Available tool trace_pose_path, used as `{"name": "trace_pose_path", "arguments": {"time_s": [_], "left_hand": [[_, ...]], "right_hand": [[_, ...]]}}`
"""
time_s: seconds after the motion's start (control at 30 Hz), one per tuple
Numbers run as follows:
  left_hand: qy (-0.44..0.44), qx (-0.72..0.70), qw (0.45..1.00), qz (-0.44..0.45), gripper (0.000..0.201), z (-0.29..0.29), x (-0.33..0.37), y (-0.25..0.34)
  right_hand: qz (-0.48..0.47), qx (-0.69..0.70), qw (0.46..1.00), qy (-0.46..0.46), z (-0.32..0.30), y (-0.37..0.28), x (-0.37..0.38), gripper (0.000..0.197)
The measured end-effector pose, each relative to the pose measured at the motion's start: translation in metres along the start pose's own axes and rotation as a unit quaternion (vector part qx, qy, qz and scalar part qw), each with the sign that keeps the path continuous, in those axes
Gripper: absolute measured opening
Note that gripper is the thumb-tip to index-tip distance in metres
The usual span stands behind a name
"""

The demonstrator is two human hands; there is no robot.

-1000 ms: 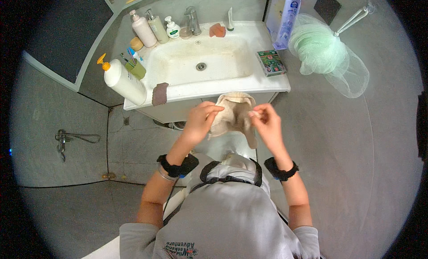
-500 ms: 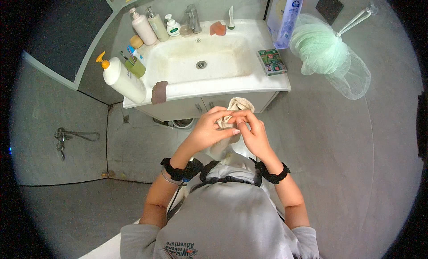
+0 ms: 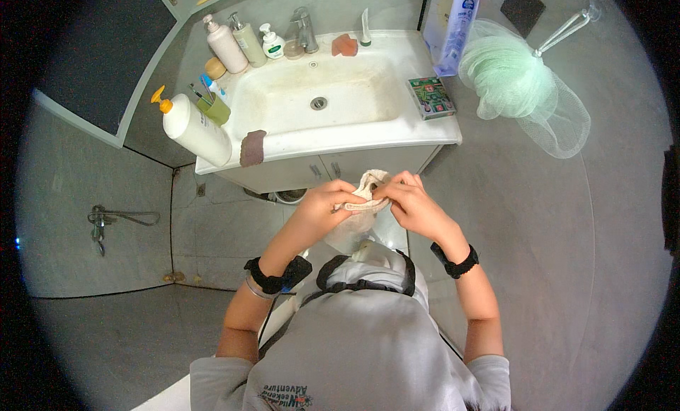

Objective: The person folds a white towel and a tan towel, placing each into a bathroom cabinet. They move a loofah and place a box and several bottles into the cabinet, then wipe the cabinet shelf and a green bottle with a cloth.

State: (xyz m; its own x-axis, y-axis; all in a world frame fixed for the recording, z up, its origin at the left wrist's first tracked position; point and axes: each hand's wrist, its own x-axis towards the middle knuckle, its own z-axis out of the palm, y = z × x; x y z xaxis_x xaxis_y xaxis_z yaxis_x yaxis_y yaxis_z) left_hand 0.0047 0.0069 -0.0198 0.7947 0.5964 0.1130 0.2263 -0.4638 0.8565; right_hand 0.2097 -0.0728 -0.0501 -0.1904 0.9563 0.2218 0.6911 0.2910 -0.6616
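Note:
In front of my body, just short of the washbasin's front edge, I hold a sock-like cream cloth (image 3: 370,185) between both hands. Its hemmed rim stretches across toward me, and a dark opening shows in the fabric. My left hand (image 3: 327,203) pinches the cloth's left end between thumb and fingers. At the right end, my right hand (image 3: 413,200) has its fingers bent down onto the fabric, with some fingertips hidden in the folds. A pale, blurred shape lies below the hands; I cannot make out what it is.
The white washbasin (image 3: 283,143) stands ahead on a cabinet. Around its rim are a large pump bottle (image 3: 195,131), a green toothbrush cup (image 3: 218,112), a brown cloth (image 3: 252,148), a faucet (image 3: 305,32) and a small patterned box (image 3: 431,98). A green mesh bath sponge (image 3: 506,71) hangs at right.
My right hand has shifted right and turned, fingers pointing more downward. My left hand has moved slightly left. The cloth, crumpled before, is now spread between them with its rim showing.

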Motion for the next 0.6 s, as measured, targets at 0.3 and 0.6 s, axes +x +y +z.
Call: {"name": "trace_pose_path", "arguments": {"time_s": [0.3, 0.6], "left_hand": [[0.002, 0.042, 0.998, 0.047, 0.023, 0.0, -0.005, -0.005], [-0.047, 0.042, 0.995, 0.075, 0.023, 0.014, -0.017, -0.024]], "right_hand": [[0.048, -0.066, 0.996, -0.046, 0.008, 0.027, -0.01, 0.018], [0.172, -0.043, 0.982, -0.062, 0.036, 0.033, -0.003, 0.026]]}}
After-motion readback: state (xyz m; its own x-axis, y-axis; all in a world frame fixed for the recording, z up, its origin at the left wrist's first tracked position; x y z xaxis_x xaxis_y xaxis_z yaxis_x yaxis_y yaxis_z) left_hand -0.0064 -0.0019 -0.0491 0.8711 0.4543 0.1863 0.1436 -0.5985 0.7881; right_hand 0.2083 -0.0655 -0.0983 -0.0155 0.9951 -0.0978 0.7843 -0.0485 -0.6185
